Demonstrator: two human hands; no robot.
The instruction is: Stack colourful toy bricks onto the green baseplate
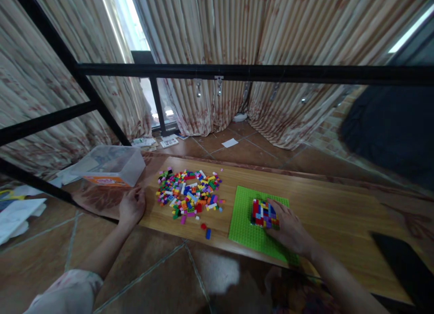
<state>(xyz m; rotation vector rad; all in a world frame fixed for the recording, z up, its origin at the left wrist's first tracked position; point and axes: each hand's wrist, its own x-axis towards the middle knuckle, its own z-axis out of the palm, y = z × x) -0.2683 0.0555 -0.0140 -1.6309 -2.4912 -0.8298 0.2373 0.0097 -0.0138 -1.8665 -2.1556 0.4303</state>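
My right hand (290,230) grips the right side of a low block of toy building bricks (262,213), thumb at the near edge and fingers at the far edge. Red, blue, white, yellow and purple bricks show in the block. It sits over a green studded baseplate (242,219); whether it is fixed there I cannot tell. My left hand (132,206) rests at the left end of the wooden board, its fingers curled in; what they hold, if anything, is hidden. Right of that hand spreads a pile of loose coloured bricks (190,192).
A clear plastic box (132,167) with an orange label stands beyond my left hand. Near the wooden board's (325,205) front edge lie a blue brick (208,233) and a red brick (203,226). A dark flat object (396,255) lies at right. A black metal bar (257,72) crosses behind.
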